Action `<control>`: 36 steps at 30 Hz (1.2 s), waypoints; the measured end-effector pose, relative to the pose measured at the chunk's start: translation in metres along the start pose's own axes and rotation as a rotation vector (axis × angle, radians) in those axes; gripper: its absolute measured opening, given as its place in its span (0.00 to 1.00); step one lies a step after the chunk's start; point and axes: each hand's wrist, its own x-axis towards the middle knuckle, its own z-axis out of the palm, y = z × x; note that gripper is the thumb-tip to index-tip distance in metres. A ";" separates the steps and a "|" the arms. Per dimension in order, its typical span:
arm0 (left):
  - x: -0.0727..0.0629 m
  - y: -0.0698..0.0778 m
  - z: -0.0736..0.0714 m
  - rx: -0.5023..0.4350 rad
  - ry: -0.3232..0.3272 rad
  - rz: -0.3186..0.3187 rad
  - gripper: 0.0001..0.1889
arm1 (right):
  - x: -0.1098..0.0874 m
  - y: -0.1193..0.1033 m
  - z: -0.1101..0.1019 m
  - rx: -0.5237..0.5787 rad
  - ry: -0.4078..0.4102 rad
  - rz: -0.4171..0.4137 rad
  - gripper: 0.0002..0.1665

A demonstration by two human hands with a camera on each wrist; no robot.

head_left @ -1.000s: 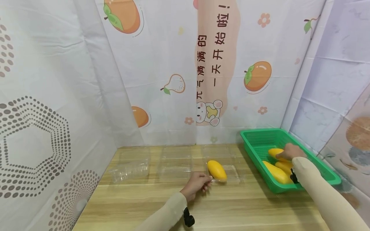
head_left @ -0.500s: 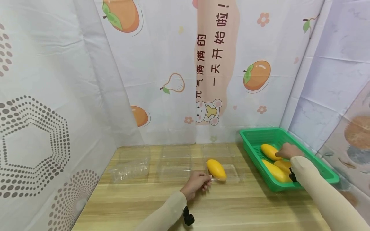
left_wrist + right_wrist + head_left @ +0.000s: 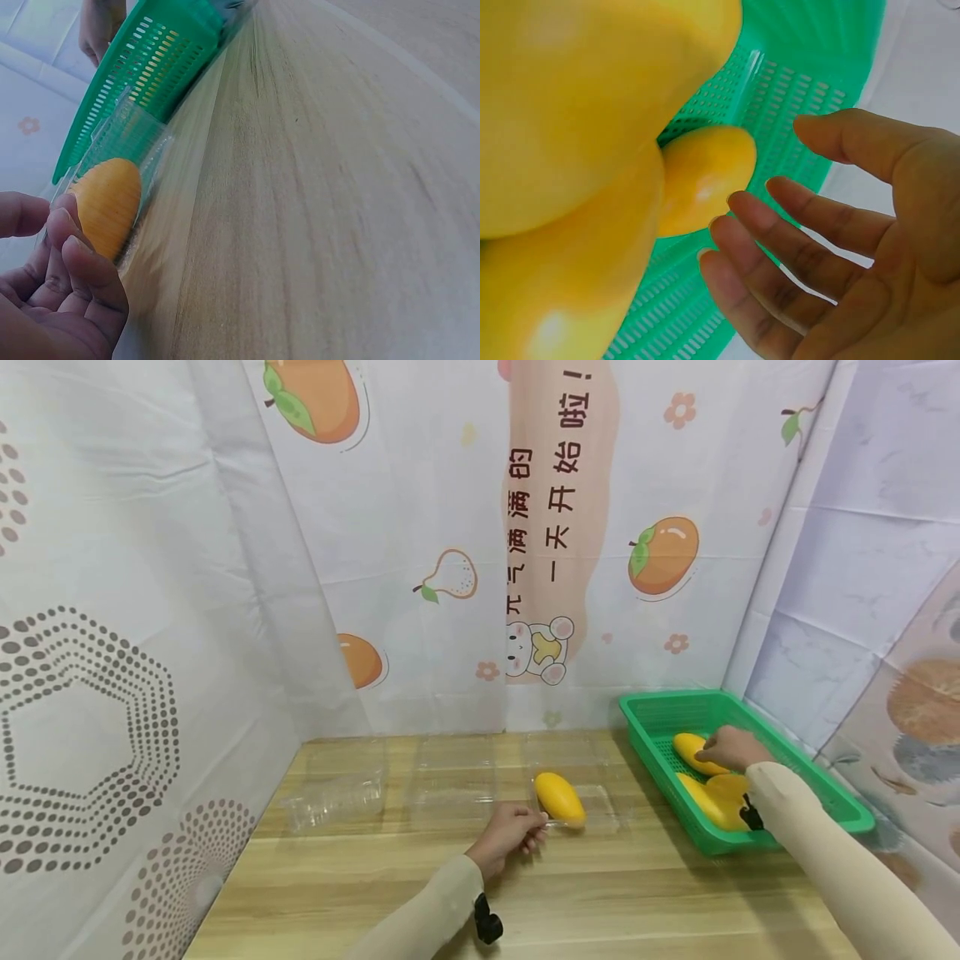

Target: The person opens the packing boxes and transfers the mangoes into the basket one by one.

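My left hand (image 3: 506, 839) pinches the near rim of a clear plastic box (image 3: 600, 802) between thumb and fingertips. One yellow mango (image 3: 558, 797) lies tilted in the left part of that box; the left wrist view shows it just beyond the fingertips. Over the green basket (image 3: 701, 839) is my right hand (image 3: 735, 749), close to the farthest mango (image 3: 690, 747). In the right wrist view its fingers (image 3: 757, 214) are spread and loosely bent, thumb apart, beside that mango (image 3: 712, 176). Two larger-looking mangoes (image 3: 592, 97) lie nearer that camera, partly overlapping.
Two more clear plastic boxes, a middle one (image 3: 453, 793) and a left one (image 3: 337, 802), stand in a row on the wooden table (image 3: 360, 893). Printed curtains (image 3: 420, 693) close off the back and both sides. The basket stands by the right curtain.
The farthest mango has shifted left inside the basket. My right hand has moved slightly left, following it. The left hand keeps its hold on the box rim.
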 end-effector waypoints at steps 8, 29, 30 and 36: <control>-0.001 0.000 0.000 0.003 0.008 -0.009 0.14 | 0.004 -0.021 0.006 -0.020 0.063 -0.083 0.28; -0.002 0.001 0.001 0.002 0.008 0.004 0.14 | 0.003 -0.099 0.023 0.028 0.073 -0.304 0.25; -0.002 0.001 0.001 0.002 0.008 0.003 0.14 | 0.003 -0.103 0.025 0.024 0.073 -0.309 0.25; -0.001 0.000 0.000 0.004 0.003 0.005 0.15 | 0.002 -0.119 0.036 0.025 0.064 -0.332 0.28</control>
